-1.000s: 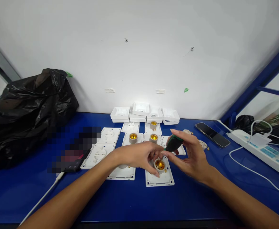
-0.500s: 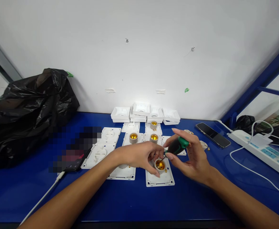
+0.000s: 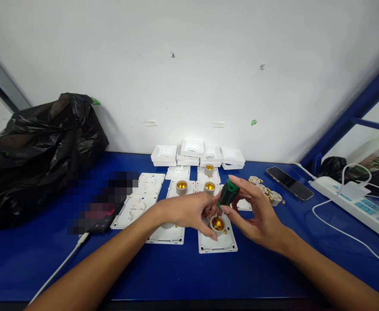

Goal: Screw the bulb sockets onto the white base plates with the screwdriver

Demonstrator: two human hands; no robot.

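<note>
My left hand (image 3: 189, 210) pinches the beige lamp socket (image 3: 217, 224) that stands on a white square plate (image 3: 217, 242) at the middle of the blue table. My right hand (image 3: 257, 214) grips a green-handled screwdriver (image 3: 227, 193), held nearly upright, its tip down inside the brass socket. Several more white plates with brass sockets (image 3: 181, 186) lie just behind.
White box covers (image 3: 191, 147) are stacked against the wall. Loose socket parts (image 3: 269, 193) and a phone (image 3: 289, 177) lie to the right, a power strip (image 3: 354, 201) with white cables further right. A black plastic bag (image 3: 37, 151) fills the left. A second phone (image 3: 103, 218) lies left.
The screwdriver handle has swung from leaning right to nearly upright over the socket. My left hand has stayed on the socket.
</note>
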